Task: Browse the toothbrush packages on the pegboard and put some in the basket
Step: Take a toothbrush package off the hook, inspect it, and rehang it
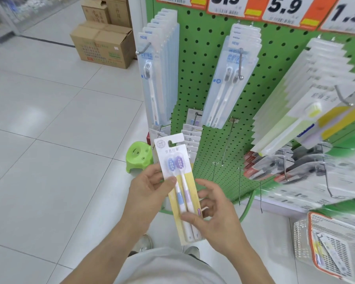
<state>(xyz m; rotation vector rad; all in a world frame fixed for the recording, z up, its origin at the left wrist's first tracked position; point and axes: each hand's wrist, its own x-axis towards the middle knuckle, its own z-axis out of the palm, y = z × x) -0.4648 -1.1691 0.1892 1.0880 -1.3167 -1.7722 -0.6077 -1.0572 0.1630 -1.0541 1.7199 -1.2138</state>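
Both hands are holding a two-pack toothbrush package [179,181] upright in front of the green pegboard [209,58], well clear of its hooks. The left hand [150,191] is gripping the package's left edge about halfway up, thumb lying across the front of the card and the other fingers curled behind it. The right hand [209,210] is pinching the lower right part of the package, its thumb pressing on the front near the brush handles while the fingers are curving loosely behind and beside the card. The package is showing a blue brush and a purple brush side by side on a white and yellow card with a hang slot at the top.

Rows of other toothbrush packages [158,64] are hanging from the pegboard hooks, under large price tags [285,9]. A white basket with an orange rim [332,244] is sitting on the floor at lower right, apart from the hands, with a package or two lying inside. A green plastic stool [138,158] is standing on the tiled floor [49,140] beside the display, and cardboard boxes [103,44] are stacked farther back
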